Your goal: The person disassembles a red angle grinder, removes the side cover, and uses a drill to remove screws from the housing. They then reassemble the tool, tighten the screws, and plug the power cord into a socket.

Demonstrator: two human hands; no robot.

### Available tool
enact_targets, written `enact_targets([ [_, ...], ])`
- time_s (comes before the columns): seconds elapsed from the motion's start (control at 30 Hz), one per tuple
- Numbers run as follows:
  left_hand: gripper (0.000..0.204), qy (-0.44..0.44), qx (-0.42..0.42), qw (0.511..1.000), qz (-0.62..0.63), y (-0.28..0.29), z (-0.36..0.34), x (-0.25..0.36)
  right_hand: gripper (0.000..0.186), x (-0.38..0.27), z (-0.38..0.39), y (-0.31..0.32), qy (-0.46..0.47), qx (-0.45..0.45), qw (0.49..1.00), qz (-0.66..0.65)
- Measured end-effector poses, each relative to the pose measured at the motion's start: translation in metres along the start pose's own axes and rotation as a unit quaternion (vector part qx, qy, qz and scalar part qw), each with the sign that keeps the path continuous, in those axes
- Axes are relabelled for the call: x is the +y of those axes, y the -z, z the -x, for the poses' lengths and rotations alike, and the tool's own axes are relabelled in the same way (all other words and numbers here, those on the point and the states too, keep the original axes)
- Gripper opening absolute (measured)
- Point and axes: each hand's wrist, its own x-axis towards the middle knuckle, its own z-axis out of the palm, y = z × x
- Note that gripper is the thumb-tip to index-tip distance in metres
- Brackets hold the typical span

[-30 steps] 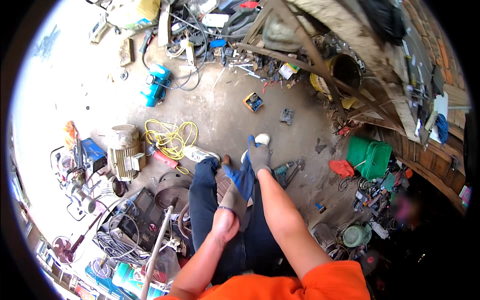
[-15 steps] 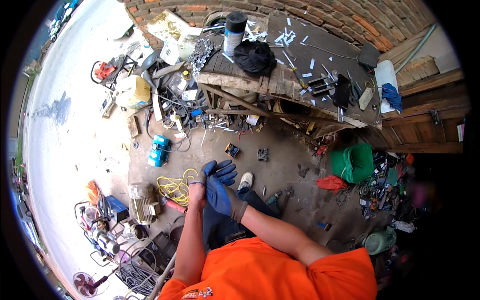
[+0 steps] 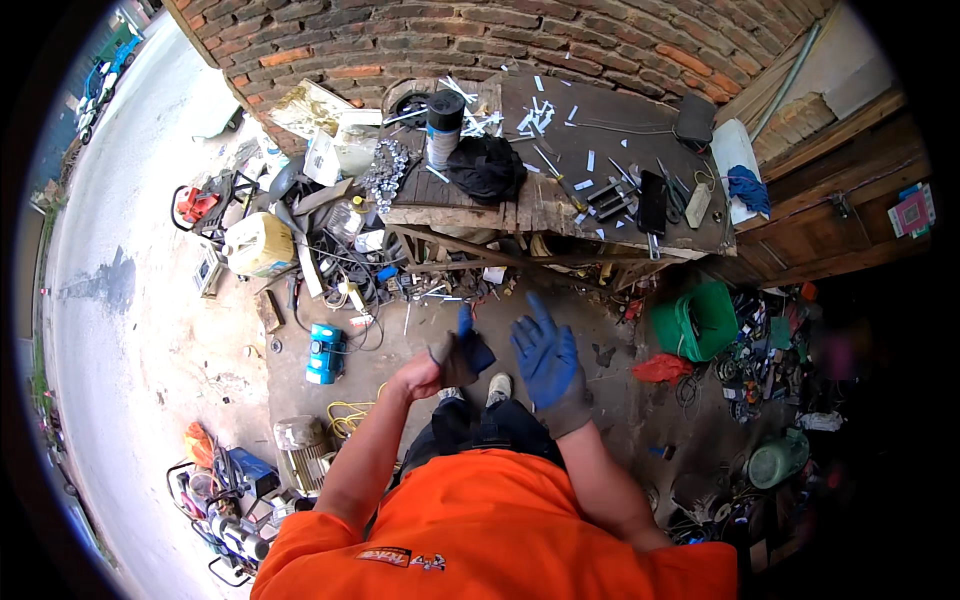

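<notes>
Both of my hands wear grey work gloves with blue-coated palms, and they are held apart above my feet. My left hand [image 3: 458, 357] has its thumb up and apart from its fingers, which are partly bent toward the right; nothing shows in it. My right hand [image 3: 550, 365] is open, its palm and spread fingers showing, and it holds nothing. Ahead of both hands stands a worn wooden workbench [image 3: 560, 205]. On it are a spray can [image 3: 443, 130], a black cloth bundle [image 3: 484, 168], a screwdriver [image 3: 562, 182] and a black phone [image 3: 652, 203].
A blue motor-like machine [image 3: 323, 353] and a yellow jerrycan [image 3: 259, 243] are at left, with a grey electric motor [image 3: 302, 450] nearer me. At right lie a green bucket [image 3: 695, 322], a red bag [image 3: 660, 368] and piled scrap parts [image 3: 765, 365]. A brick wall [image 3: 450, 40] rises behind the bench.
My hands were together, one against the other; now they have come apart, the right one moving to the right. My body stands straighter and the view has shifted.
</notes>
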Motion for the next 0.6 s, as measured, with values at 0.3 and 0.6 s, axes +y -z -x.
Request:
enact_targets([
  [0.3,0.034,-0.224,0.058,0.937,0.263,0.009,-0.055,0.021,0.042,0.101,-0.042,-0.022,0.041,-0.106,0.993,0.008],
  [0.6,0.033,-0.286,0.234,0.900,0.233,0.079,-0.050,0.031,0.056,0.065,0.031,-0.088,-0.135,0.018,0.991,0.006],
])
